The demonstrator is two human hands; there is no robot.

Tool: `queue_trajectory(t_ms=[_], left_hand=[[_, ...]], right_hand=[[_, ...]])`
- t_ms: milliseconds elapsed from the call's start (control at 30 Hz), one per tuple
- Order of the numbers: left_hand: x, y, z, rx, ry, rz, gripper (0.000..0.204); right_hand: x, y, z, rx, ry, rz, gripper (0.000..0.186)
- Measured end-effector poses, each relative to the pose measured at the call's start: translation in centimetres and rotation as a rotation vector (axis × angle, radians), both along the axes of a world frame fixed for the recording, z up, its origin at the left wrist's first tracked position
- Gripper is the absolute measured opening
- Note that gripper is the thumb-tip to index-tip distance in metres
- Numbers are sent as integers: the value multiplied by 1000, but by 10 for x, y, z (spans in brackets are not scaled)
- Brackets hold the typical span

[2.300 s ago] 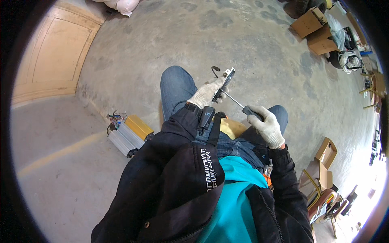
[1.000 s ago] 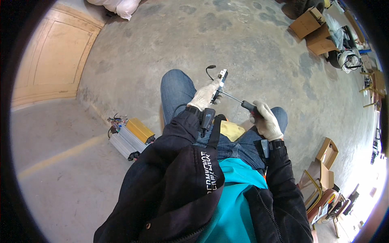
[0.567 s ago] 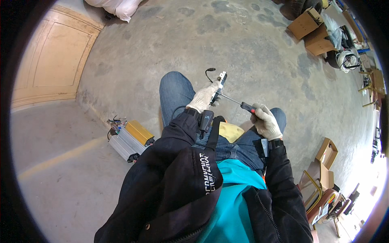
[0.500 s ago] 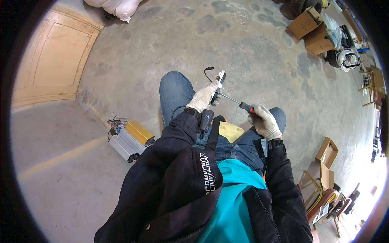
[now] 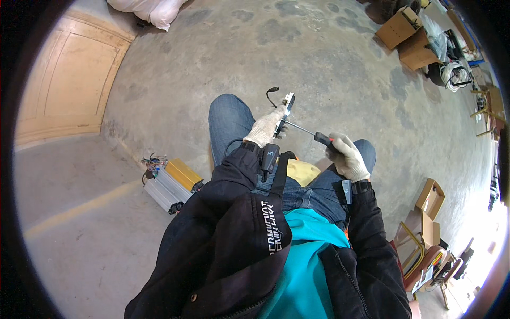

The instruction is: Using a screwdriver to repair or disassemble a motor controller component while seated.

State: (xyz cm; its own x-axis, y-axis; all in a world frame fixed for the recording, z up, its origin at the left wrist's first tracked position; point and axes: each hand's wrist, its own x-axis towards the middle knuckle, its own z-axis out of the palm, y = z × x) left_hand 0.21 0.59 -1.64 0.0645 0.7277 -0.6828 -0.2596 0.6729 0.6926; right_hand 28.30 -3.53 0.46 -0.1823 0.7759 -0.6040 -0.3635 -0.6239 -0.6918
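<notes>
My left hand (image 5: 265, 127), in a pale knit glove, grips a small white and black device (image 5: 287, 103) with a short black cable (image 5: 272, 93) curling off its top. My right hand (image 5: 346, 157), also gloved, holds a screwdriver (image 5: 311, 133) by its dark handle. The thin metal shaft points left and its tip touches the device just below my left fingers. Both hands are raised above my knees, which are in blue jeans. A yellow object (image 5: 303, 171) lies in my lap between my forearms.
On the concrete floor to my left lie a yellow box and a grey metal unit with wires (image 5: 169, 183). Cardboard boxes (image 5: 404, 37) stand far right at the top; more boxes and a cable reel (image 5: 427, 234) sit at my right. White sacks (image 5: 149, 9) lie at the top.
Both hands have lifted slightly and shifted with the device and screwdriver; the screwdriver stays set against the device throughout.
</notes>
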Motion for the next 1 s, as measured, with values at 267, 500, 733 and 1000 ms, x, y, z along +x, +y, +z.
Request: queue_trajectory(t_ms=[267, 500, 733, 1000], left_hand=[[1, -2, 1, 13, -30, 18, 40], [0, 0, 1, 1, 4, -4, 42], [0, 0, 4, 13, 21, -3, 42], [-1, -2, -1, -4, -2, -15, 43]], right_hand=[[16, 6, 10, -203, -110, 293, 44], [12, -2, -14, 81, 0, 16, 36], [17, 12, 13, -208, 26, 189, 40], [11, -3, -11, 36, 26, 10, 43]])
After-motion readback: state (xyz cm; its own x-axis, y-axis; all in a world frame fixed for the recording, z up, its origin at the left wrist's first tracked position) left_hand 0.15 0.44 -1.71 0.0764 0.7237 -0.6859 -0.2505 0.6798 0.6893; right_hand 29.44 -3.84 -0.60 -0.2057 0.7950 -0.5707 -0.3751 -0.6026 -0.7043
